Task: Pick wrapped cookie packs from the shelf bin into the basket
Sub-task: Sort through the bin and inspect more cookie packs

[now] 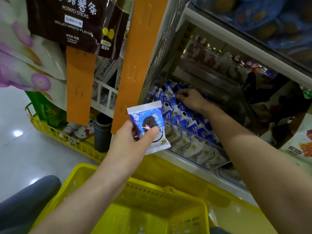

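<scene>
One yellow basket [168, 190] fills the lower middle, its perforated wall and rim lying under both forearms. Above it the shelf bin [179, 160], fronted by a clear wall, is heaped with blue-and-white cookie packs [184, 115] right up to its front edge. The right hand [191, 99] lies on the heap toward the bin's far left corner, fingers bent down among the wrappers; whether they pinch one cannot be told. The left hand [133, 142] is outside the bin, just off its front left corner and above the basket's far rim, thumb and fingers gripping a single cookie pack [148, 119] by its lower half, printed face up.
</scene>
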`<action>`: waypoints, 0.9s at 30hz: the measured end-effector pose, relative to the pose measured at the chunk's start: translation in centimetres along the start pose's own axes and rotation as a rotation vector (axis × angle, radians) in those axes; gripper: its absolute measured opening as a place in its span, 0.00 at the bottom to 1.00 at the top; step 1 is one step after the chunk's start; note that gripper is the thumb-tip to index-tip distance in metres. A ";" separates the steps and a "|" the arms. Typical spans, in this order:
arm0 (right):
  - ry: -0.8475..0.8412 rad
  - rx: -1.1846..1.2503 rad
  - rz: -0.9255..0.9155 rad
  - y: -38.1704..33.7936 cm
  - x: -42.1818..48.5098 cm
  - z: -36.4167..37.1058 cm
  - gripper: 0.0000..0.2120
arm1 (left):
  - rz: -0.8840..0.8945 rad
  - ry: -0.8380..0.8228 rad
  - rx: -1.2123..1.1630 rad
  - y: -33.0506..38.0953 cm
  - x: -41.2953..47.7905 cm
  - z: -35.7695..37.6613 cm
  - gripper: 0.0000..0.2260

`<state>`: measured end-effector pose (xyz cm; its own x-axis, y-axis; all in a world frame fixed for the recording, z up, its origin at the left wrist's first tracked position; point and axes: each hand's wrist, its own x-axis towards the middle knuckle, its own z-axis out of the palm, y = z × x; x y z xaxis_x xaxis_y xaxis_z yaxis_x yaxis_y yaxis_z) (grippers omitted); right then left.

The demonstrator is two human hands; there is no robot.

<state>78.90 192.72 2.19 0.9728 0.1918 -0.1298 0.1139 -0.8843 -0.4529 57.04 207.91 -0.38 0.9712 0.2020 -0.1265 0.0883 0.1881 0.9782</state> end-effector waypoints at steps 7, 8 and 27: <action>0.034 0.025 -0.058 -3.2 1.2 1.3 0.11 | -0.012 0.000 0.007 0.0 0.0 0.2 0.11; 0.044 0.006 -0.041 -3.4 1.4 1.4 0.13 | -0.009 0.001 0.002 0.1 0.0 0.2 0.11; 0.124 0.018 0.055 -2.9 2.2 0.0 0.17 | -0.009 -0.004 -0.053 -0.1 0.3 0.4 0.12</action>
<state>80.73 195.66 3.24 0.9950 0.0885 -0.0456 0.0574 -0.8842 -0.4636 57.39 207.61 -0.50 0.9713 0.1965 -0.1343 0.0851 0.2401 0.9670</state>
